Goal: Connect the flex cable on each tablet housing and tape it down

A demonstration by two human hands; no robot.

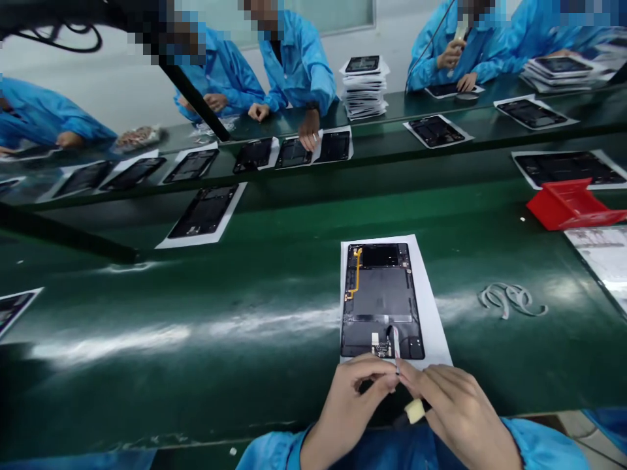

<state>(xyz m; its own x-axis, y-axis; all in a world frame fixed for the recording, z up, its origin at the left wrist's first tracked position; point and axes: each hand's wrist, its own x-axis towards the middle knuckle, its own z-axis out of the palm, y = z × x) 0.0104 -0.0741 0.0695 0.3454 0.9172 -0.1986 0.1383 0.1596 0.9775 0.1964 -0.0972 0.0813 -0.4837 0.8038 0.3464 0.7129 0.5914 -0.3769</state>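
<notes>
A black tablet housing (pixel 379 290) lies inside up on a white sheet (pixel 431 310), with an orange flex cable (pixel 358 271) along its left side and a small circuit board (pixel 382 349) at its near end. From that end a thin whitish strip (pixel 396 343) runs towards me. My left hand (pixel 350 398) pinches the strip's near end between thumb and finger. Fingertips of my right hand (pixel 458 408) meet it there, closed on the same end. A small cream-coloured block (pixel 415 410) shows below my right fingers; how it is held is unclear.
Curled grey strips (pixel 512 299) lie right of the sheet, with a red bin (pixel 568 203) beyond. Another tablet housing (pixel 206 210) lies at the left. More housings line the raised shelf (pixel 377 147). Across it, people in blue work beside a stack of sheets (pixel 364 91).
</notes>
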